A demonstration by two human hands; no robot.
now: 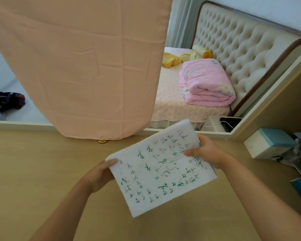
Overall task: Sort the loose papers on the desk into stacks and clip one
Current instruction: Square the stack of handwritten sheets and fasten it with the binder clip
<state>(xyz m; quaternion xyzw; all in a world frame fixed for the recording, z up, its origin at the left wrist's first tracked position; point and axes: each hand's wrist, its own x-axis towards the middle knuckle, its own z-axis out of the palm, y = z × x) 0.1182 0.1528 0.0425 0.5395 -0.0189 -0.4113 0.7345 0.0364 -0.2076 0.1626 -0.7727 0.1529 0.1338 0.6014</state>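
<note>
A stack of white papers (156,173) covered in green handwriting hangs above the tan desk (33,171), held between both hands and blurred by motion. My left hand (101,173) grips its left edge, thumb on top. My right hand (207,152) holds the upper right edge, thumb pressed onto the top sheet. No clip is in view.
A peach cloth (80,66) drapes over something at the desk's back edge, with a small gold knob (102,141) under it. A white and teal box (268,145) and clutter sit at the right. A mirror behind the desk shows a bed with a folded pink quilt (205,84).
</note>
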